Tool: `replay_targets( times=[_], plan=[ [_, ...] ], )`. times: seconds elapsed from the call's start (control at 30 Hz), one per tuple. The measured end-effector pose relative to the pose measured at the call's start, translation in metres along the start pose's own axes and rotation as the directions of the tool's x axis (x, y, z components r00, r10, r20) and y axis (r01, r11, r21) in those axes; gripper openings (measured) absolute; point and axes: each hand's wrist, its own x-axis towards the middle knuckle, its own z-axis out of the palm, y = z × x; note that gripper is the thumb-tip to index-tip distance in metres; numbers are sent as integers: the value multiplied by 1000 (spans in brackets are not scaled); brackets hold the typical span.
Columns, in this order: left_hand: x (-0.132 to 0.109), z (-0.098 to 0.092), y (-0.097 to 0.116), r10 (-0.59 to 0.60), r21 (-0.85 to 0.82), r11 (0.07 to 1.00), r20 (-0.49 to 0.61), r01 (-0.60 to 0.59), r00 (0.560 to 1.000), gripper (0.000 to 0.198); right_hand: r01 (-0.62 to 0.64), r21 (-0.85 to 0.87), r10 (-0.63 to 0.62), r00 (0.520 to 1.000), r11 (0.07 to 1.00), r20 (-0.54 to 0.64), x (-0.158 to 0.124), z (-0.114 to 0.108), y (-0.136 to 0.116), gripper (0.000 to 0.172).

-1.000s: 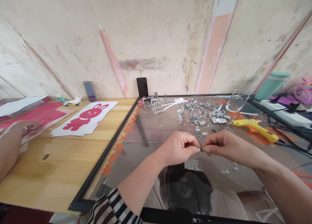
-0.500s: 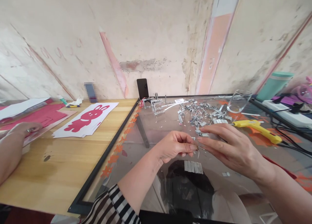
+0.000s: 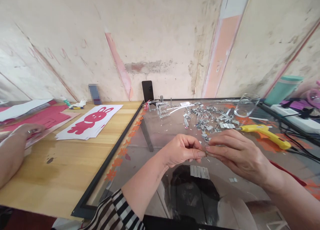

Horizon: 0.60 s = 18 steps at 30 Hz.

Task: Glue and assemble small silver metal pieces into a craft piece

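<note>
Over the glass tabletop, my left hand is closed in a pinch between thumb and forefinger. My right hand meets it fingertip to fingertip, its fingers pressed together. A tiny thin piece seems to lie between the fingertips, too small and covered to name. Just below the hands rests a row of flat silver strips side by side. A smaller silver piece lies right of it. Beyond my fingers spreads a heap of small silver pieces.
A yellow glue gun, a drinking glass and a white power strip with cables stand right. A black phone leans on the wall near a silver strip structure. At left, another person's hand rests by red sheets and a rabbit picture.
My right hand has closed in, its fingers now together against my left fingertips. The left hand has shifted slightly right. The view has turned a little.
</note>
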Motion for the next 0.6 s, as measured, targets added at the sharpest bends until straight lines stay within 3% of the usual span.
replay_targets(
  times=[0.23,0.33,0.6],
  plan=[
    [0,2,-2,63,75,995,-23,-61,998,33,-89,150,96,994,985,-43,7,1,-6,16],
    [0,3,0,97,114,989,-28,-93,995,25,-200,201,201,980,959,15,10,0,-11,15],
    [1,4,4,104,274,958,-75,-80,992,13,-571,242,520,819,785,245,14,4,-17,18]
  ],
)
